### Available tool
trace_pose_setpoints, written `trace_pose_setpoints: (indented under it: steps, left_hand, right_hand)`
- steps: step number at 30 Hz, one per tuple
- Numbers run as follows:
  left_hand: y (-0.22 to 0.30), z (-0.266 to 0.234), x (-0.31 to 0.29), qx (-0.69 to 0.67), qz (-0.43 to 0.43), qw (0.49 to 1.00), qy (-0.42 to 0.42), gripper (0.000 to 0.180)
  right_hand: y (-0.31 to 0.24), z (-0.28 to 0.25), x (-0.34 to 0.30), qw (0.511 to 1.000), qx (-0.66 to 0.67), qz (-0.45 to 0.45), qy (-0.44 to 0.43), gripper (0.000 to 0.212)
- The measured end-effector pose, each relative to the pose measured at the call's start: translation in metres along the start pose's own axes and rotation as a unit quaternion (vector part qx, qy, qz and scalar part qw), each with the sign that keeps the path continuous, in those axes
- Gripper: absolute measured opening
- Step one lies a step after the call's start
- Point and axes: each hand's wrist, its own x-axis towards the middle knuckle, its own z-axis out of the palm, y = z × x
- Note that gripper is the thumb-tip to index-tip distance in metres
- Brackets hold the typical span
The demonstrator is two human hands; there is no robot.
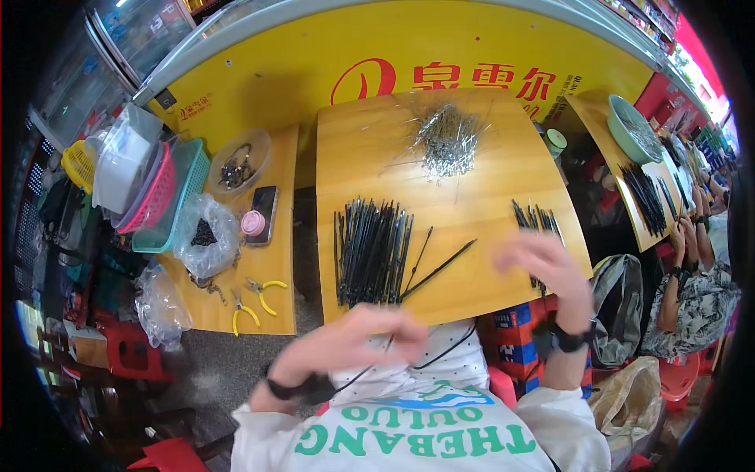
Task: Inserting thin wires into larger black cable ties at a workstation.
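Both hands are smeared by motion. My left hand point(376, 337) hovers at the table's near edge, close to the lower ends of a wide row of thin black rods point(373, 250); its fingers look bent, but I cannot make out anything in them. Over the near part of a smaller bunch of black rods point(537, 218) is my right hand point(544, 259), its fingers pointing left and blurred. Two loose black rods point(442, 268) lie slanted between the hands. At the table's far side sits a heap of thin silver pins point(450, 143), some strewn to its left.
A side table on the left carries stacked baskets point(153, 193), a clear bag of black bits point(204, 236), a phone point(262, 206), a pink jar point(253, 223) and yellow-handled pliers point(245, 315). At right, other people's hands point(686, 236) are near another table with black rods point(645, 198).
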Motion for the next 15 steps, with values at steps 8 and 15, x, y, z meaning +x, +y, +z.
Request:
trace_pose_setpoints:
  steps: [8, 15]
  left_hand:
    - [-0.094, 0.048, 0.035, 0.363, 0.051, 0.901, 0.232, 0.035]
    - [-0.12, 0.066, -0.046, 0.042, -0.157, 0.974, -0.158, 0.029]
  right_hand:
    - [0.134, 0.05, 0.093, 0.847, -0.492, -0.022, 0.199, 0.026]
    - [0.15, 0.039, 0.098, 0.822, -0.496, 0.14, 0.24, 0.006]
